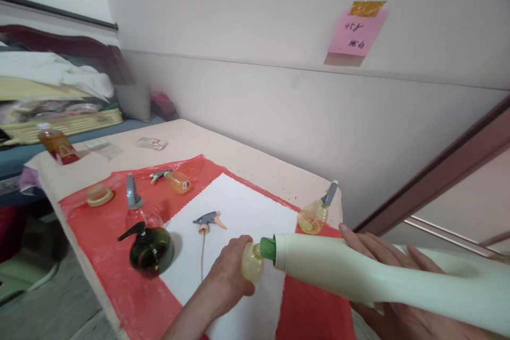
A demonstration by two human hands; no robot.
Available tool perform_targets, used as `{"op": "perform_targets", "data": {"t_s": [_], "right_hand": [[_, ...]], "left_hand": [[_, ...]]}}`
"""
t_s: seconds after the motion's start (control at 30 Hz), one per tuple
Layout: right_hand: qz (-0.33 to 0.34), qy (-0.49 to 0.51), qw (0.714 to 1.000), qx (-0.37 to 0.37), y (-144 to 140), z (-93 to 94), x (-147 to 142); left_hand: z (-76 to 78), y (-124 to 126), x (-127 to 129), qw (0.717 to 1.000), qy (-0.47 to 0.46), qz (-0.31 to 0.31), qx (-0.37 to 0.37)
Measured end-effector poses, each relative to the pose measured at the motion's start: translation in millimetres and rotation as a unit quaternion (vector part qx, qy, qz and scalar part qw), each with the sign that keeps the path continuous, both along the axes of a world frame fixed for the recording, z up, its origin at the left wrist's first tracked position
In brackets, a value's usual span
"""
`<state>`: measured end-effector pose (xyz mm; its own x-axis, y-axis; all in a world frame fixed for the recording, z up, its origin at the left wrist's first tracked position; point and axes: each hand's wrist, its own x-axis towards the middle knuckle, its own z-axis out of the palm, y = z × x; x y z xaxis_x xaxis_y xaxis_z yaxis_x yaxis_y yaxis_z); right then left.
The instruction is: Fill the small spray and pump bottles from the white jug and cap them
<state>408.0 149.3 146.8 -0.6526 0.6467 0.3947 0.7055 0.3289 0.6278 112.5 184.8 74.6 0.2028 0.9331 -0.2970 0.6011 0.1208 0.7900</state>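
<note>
We record the large pale-green plastic jug [358, 273] lying tilted in our right hand [382, 260], fingers spread along it, its long axis pointing left so the green spout meets the small yellow bottle [252, 264] gripped in our closed left hand [229, 273] over the table [255, 162].

The single head-worn camera looks forward and down, tilted, close over the table [255, 162], facing the wall [279, 106] beyond its far edge.

A loose trigger sprayer [207, 220] lies on the sheet [255, 207], between two spray bottles [150, 248] [314, 214].
</note>
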Motion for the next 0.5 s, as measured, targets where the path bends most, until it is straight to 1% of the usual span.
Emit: {"op": "perform_targets", "data": {"t_s": [0.17, 0.3, 0.43, 0.5], "right_hand": [[-0.007, -0.004, 1.0, 0.003, -0.2, -2.2, 0.3], [-0.01, -0.006, 1.0, -0.001, -0.3, -2.1, 1.2], [-0.008, -0.012, 1.0, -0.004, -0.2, -0.9, 1.7], [-0.001, 0.018, 1.0, -0.014, 0.1, -0.5, 0.7]], "left_hand": [[-1.4, 0.6, 0.1, 1.0, 0.01, -0.001, -0.004], [-4.2, 0.6, -0.6, 1.0, -0.003, 0.001, 0.005], [-0.5, -0.6, -0.8, 1.0, -0.006, 0.002, 0.004], [1.4, -0.8, -0.6, 1.0, 0.0, 0.002, 0.006]]}}
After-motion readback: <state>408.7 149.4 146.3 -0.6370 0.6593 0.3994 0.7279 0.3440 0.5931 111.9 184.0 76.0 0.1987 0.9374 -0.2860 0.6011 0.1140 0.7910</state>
